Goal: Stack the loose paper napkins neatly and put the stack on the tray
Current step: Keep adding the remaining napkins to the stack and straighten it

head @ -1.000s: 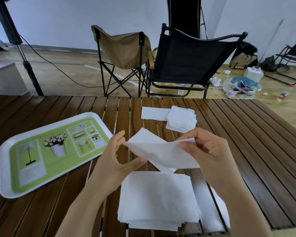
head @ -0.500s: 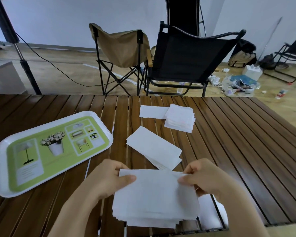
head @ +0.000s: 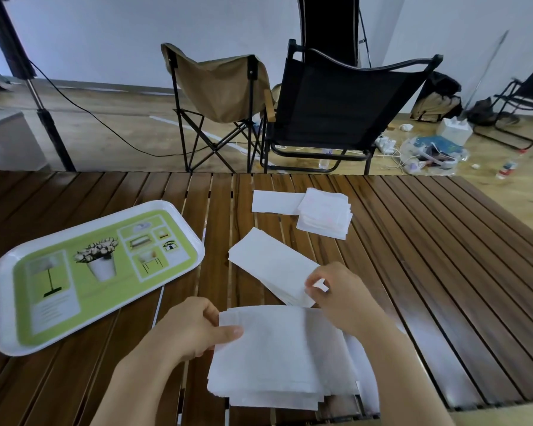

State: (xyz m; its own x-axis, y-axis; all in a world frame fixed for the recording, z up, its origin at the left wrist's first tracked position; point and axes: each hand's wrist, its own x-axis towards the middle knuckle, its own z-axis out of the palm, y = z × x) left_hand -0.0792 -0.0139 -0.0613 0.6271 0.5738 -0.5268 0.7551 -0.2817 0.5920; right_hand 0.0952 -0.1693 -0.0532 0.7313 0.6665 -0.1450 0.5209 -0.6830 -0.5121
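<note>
A stack of white paper napkins (head: 277, 361) lies at the near edge of the slatted wooden table (head: 428, 256). My left hand (head: 191, 327) pinches the stack's upper left corner, thumb on top. My right hand (head: 342, 296) pinches the near corner of a folded napkin pile (head: 271, 265) lying just beyond the stack. Farther back sit a small square napkin pile (head: 325, 213) and a single flat napkin (head: 274, 202). The green and white tray (head: 99, 315) lies at the left with nothing on it.
Two folding chairs, one tan (head: 219, 87) and one black (head: 345, 99), stand beyond the table's far edge. A light stand (head: 43, 118) rises at the back left. Cables, a tissue box (head: 454, 130) and clutter lie on the floor at the back right.
The napkin held up a second ago now lies on the near stack. My right hand has since left that stack and moved forward onto the folded pile. My left hand stays on the stack.
</note>
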